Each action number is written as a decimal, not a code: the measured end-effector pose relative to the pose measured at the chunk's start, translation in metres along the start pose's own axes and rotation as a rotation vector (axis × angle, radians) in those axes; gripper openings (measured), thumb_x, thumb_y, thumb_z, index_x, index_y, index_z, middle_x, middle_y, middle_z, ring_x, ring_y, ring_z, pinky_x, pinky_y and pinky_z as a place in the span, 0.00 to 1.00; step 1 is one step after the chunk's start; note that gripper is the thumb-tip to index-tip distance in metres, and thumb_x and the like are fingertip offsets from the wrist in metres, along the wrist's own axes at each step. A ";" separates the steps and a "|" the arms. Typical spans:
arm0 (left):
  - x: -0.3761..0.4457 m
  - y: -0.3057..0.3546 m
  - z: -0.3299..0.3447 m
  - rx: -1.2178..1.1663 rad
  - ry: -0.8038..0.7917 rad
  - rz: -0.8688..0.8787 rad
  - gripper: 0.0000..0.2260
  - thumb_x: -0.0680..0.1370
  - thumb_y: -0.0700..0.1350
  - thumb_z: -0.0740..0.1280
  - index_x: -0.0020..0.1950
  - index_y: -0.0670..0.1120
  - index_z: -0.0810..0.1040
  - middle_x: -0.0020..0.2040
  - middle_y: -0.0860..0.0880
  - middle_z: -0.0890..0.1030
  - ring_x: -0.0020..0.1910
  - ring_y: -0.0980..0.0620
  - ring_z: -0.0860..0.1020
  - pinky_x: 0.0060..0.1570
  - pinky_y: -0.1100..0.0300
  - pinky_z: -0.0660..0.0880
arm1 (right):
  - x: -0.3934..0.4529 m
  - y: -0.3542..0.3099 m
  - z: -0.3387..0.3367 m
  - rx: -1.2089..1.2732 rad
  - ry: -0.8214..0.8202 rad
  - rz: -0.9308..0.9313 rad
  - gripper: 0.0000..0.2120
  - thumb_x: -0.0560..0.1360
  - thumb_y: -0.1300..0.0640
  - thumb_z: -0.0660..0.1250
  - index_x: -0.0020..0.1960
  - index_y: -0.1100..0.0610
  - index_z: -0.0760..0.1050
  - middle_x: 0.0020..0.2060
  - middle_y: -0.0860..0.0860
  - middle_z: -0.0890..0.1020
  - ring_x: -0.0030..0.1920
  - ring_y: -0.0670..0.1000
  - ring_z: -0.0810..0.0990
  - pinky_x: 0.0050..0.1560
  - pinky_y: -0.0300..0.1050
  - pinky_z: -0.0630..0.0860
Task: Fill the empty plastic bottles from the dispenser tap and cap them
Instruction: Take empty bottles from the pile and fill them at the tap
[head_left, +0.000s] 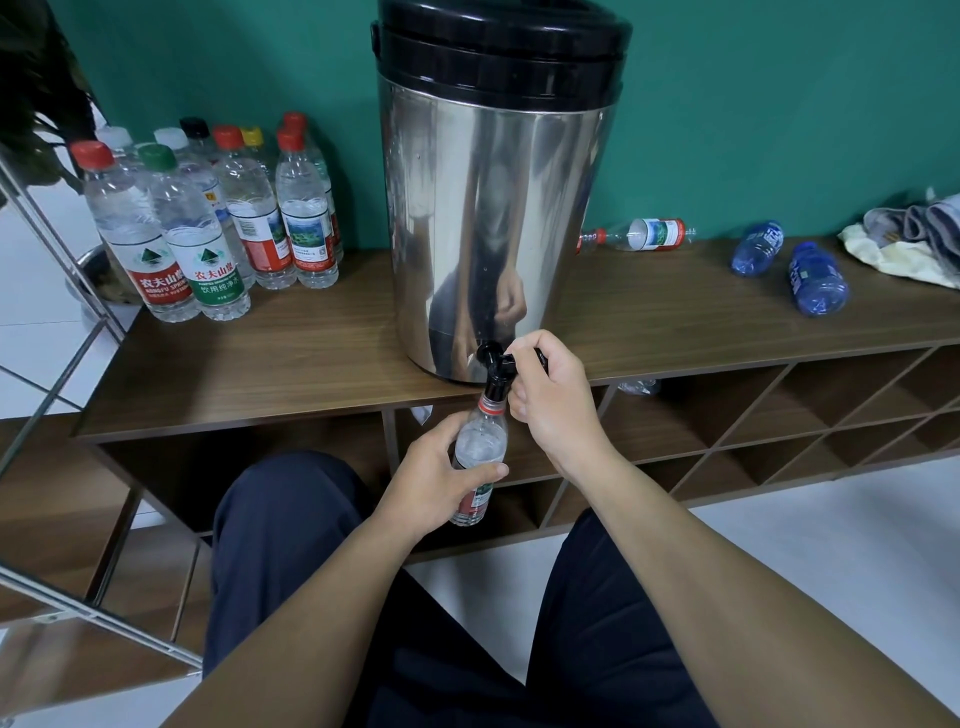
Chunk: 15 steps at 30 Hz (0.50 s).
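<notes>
Head | left grip (435, 473) wraps bottle (480, 444), label half-hidden | right grip (550, 400) curled on tap (501, 366), lever hidden

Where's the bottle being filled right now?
The bottle is centre frame, held by the left hand, its mouth right under the tap, in front of the shelf.

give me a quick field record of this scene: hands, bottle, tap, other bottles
left hand: grips the bottle under the tap
right hand: holds the tap lever
bottle: uncapped, neck at the spout, upright
dispenser: steel, black lid, on the shelf
capped bottles: standing left of the dispenser
lying bottles: three on the right, one clear, two blue
</notes>
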<state>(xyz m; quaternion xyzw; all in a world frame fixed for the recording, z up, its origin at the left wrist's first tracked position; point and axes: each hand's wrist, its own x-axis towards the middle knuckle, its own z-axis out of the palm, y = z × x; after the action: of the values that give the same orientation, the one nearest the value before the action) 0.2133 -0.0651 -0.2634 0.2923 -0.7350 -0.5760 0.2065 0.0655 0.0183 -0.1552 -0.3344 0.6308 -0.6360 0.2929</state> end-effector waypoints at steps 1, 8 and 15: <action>0.000 0.000 0.000 0.000 -0.001 -0.002 0.30 0.75 0.51 0.85 0.74 0.60 0.80 0.65 0.60 0.86 0.66 0.59 0.84 0.73 0.44 0.80 | 0.000 0.000 0.000 -0.002 -0.001 0.000 0.10 0.89 0.54 0.63 0.51 0.56 0.76 0.29 0.49 0.68 0.30 0.49 0.64 0.31 0.45 0.63; 0.000 0.000 0.000 0.003 0.002 0.000 0.29 0.75 0.51 0.85 0.74 0.60 0.80 0.64 0.60 0.87 0.65 0.59 0.84 0.72 0.44 0.80 | 0.000 0.001 0.000 -0.003 -0.003 0.001 0.10 0.89 0.54 0.63 0.50 0.55 0.76 0.29 0.48 0.69 0.30 0.49 0.64 0.32 0.45 0.64; -0.001 0.001 0.001 0.000 0.002 -0.006 0.30 0.75 0.50 0.85 0.74 0.60 0.80 0.64 0.61 0.87 0.65 0.60 0.84 0.72 0.45 0.80 | 0.000 0.001 0.000 0.008 0.000 -0.002 0.10 0.89 0.54 0.64 0.50 0.56 0.76 0.30 0.50 0.68 0.30 0.49 0.64 0.32 0.46 0.63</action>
<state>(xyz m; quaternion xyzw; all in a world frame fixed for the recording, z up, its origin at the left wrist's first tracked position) 0.2128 -0.0639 -0.2622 0.2952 -0.7338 -0.5763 0.2056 0.0653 0.0187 -0.1562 -0.3337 0.6280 -0.6388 0.2936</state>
